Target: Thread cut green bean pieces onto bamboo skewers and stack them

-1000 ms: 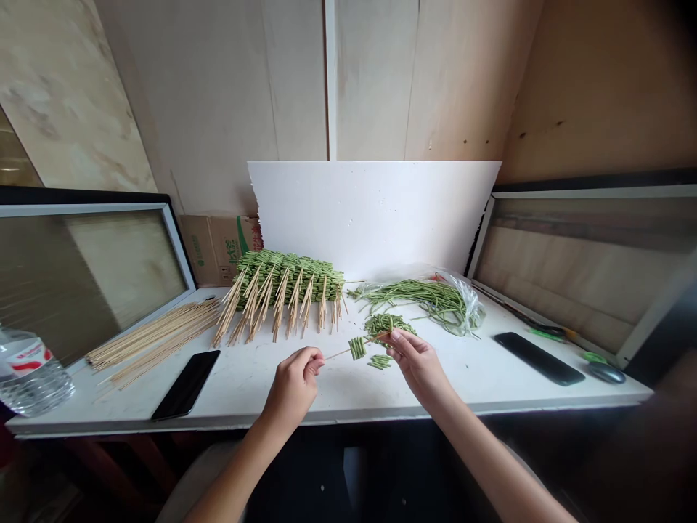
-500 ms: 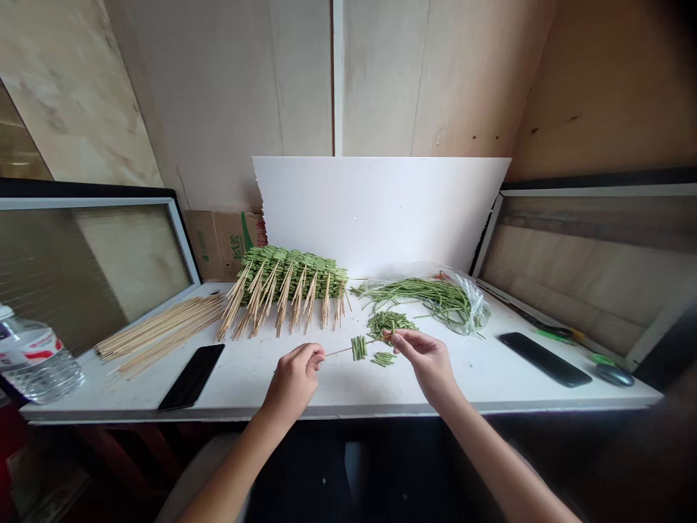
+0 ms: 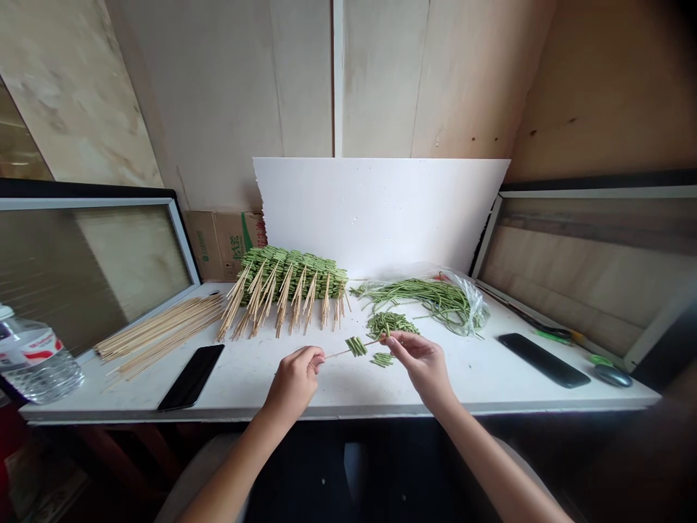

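Nearest: our left hand (image 3: 295,372) grips one end of a stick (image 3: 338,353), held over the tabletop (image 3: 343,398); our right hand (image 3: 422,357) seems to pinch a bean piece (image 3: 385,338) near its other end. Threaded pieces (image 3: 356,346) sit midway; we judge it part-filled. Beyond: a small bunch (image 3: 382,359) and larger pile of cut beans (image 3: 392,322), unthreaded. Bare sticks (image 3: 163,327) lie leftward. Farther: stacked loaded sticks (image 3: 294,276), done; long beans (image 3: 425,293), uncut, by a plastic bag (image 3: 473,305).

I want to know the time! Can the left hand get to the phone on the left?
Probably yes: nothing seems to stand between the left hand and the phone, though that hand is pinching a stick.
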The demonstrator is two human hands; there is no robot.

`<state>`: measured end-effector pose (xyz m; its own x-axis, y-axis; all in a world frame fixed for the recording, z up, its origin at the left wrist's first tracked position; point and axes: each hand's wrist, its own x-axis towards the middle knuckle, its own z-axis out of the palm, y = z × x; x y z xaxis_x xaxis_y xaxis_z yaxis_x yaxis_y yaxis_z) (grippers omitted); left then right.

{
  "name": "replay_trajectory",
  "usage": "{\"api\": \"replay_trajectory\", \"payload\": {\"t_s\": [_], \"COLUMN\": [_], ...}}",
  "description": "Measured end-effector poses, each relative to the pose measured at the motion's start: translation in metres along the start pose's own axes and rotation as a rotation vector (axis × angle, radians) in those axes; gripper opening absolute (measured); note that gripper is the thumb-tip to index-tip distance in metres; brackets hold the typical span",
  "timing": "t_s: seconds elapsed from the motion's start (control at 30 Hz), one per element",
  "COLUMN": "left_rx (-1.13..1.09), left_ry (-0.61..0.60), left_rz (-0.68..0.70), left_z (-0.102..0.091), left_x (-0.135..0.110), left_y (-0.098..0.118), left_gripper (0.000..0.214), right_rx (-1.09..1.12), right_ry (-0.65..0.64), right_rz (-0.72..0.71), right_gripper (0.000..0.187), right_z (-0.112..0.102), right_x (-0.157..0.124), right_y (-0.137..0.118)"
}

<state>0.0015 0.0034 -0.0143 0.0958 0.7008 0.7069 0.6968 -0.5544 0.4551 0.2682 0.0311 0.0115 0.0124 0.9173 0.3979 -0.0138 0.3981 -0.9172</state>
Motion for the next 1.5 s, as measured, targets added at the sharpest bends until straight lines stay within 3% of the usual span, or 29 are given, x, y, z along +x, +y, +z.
{"api": "replay_trajectory", "payload": {"t_s": [0.3, 0.5, 0.7, 0.83, 1.5], "left_rx": [-0.033, -0.047, -0.053, -0.051, -0.026], "left_ry": [0.038, 0.02, 0.013, 0.007, 0.0], "left_rz": [-0.078, -0.091, -0.141, -0.128, -0.093], "left_z": [-0.007, -0.007, -0.007, -0.007, -0.003], "left_x": [0.006, 0.005, 0.007, 0.007, 0.004], "left_y": [0.007, 0.01, 0.007, 0.008, 0.01], "left_gripper": [0.021, 0.021, 0.021, 0.022, 0.021], "right_rx": [0.244, 0.331, 0.414, 0.482, 0.296], "right_ry": [-0.033, 0.062, 0.14, 0.083, 0.01], "right_rz": [0.097, 0.199, 0.172, 0.208, 0.142], "right_gripper": [0.031, 0.034, 0.034, 0.033, 0.027], "right_z": [0.001, 0.005, 0.002, 0.001, 0.002], "right_x": [0.005, 0.003, 0.007, 0.009, 0.004], "right_y": [0.012, 0.009, 0.003, 0.001, 0.005]}}
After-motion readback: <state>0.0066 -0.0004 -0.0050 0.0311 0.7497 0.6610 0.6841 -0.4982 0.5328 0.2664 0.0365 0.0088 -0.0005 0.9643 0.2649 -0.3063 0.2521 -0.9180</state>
